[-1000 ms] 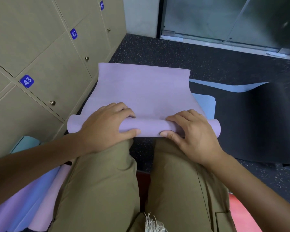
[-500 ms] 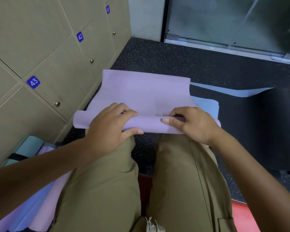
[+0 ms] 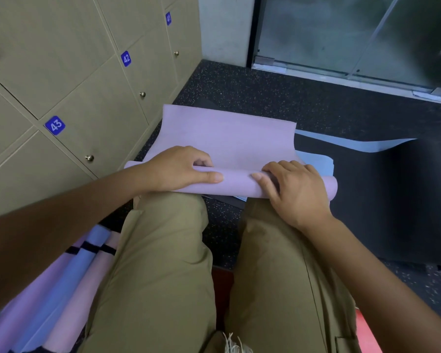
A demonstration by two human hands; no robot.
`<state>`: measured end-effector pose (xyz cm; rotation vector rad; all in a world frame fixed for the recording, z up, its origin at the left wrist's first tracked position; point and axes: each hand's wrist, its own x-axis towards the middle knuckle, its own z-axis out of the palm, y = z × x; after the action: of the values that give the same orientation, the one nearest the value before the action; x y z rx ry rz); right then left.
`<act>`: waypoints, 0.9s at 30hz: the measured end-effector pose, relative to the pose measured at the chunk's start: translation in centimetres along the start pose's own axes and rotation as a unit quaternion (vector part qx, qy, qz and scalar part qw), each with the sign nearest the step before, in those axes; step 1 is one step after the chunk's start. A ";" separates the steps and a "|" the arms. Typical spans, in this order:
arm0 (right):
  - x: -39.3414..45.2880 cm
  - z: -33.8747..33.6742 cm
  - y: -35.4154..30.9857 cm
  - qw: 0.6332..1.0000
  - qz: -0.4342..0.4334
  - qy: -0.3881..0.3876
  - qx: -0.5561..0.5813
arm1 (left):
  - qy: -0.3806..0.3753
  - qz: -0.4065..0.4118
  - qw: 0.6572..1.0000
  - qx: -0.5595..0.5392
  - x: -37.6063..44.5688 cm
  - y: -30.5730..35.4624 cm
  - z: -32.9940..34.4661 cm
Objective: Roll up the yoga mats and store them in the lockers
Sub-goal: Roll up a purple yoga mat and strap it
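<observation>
A lilac yoga mat [image 3: 224, 138] lies on the dark floor in front of my knees, its near end wound into a roll [image 3: 237, 183]. My left hand [image 3: 178, 168] grips the roll's left part, fingers curled over the top and thumb along the front. My right hand [image 3: 295, 187] holds the right part the same way. The flat remainder of the mat stretches away toward the glass door. Tan lockers [image 3: 92, 98] numbered 41, 42 and 43 line the left wall, all doors closed.
A black mat [image 3: 392, 200] with a light blue underside lies to the right, partly under the lilac one. Rolled mats [image 3: 69, 281] in lilac, blue and pink, bound by black straps, lie at my left thigh. A glass door [image 3: 341, 34] stands ahead.
The roll has advanced away from me and grown thicker, leaving less mat flat. Both hands moved forward with it and re-gripped.
</observation>
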<state>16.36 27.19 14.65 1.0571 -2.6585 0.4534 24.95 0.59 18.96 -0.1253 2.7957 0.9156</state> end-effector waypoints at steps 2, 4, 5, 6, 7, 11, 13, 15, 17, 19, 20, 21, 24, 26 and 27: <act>1.0 -0.1 0.2 0.999 0.002 -0.033 0.009 | 0.048 0.015 0.998 -0.035 0.3 0.0 0.1; 1.7 -0.2 0.3 0.998 -0.006 -0.058 0.016 | 0.109 0.052 0.991 -0.053 0.1 0.0 0.5; 2.1 -0.4 0.3 0.997 -0.011 -0.070 0.017 | 0.132 0.066 0.988 -0.048 -0.2 0.1 0.8; 2.4 -0.5 0.3 0.996 -0.011 -0.086 0.022 | 0.158 0.074 0.984 -0.033 -0.4 0.1 1.2; 2.8 -0.6 0.3 0.994 -0.007 -0.106 0.029 | 0.187 0.081 0.979 -0.009 -0.6 0.1 1.6; 4.3 -1.0 0.6 0.977 0.039 -0.204 0.049 | 0.269 0.112 0.945 0.150 -1.2 -0.8 3.7; 5.1 -1.1 0.7 0.968 0.064 -0.238 0.057 | 0.257 0.116 0.940 0.193 -1.4 -1.3 4.2; 5.5 -1.0 0.7 0.965 0.068 -0.245 0.055 | 0.245 0.110 0.944 0.190 -1.3 -1.6 4.2; 5.5 -0.8 0.8 0.975 0.046 -0.212 0.037 | 0.229 0.099 0.954 0.167 -0.9 -1.5 3.8; 5.2 -0.6 0.9 0.986 0.023 -0.159 0.041 | 0.204 0.086 0.964 0.148 -0.5 -1.3 3.2; 5.0 -0.6 1.0 0.989 0.017 -0.136 0.049 | 0.188 0.076 0.969 0.138 -0.2 -1.2 2.9; 4.9 -0.6 1.1 0.992 0.011 -0.119 0.051 | 0.171 0.065 0.975 0.129 0.1 -1.2 2.6; 4.1 -0.2 1.3 0.998 -0.017 -0.059 -0.006 | 0.115 0.041 0.988 0.098 1.0 -1.2 1.6; 3.5 0.3 1.3 0.998 -0.024 -0.025 -0.048 | 0.087 0.024 0.993 0.077 1.7 -1.1 1.0; 3.2 0.6 1.3 0.998 -0.024 -0.016 -0.058 | 0.076 0.011 0.995 0.069 2.1 -1.1 0.7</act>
<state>13.17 25.88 14.90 1.0983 -2.6460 0.2707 23.21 0.09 17.29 -0.1487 2.9958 0.7431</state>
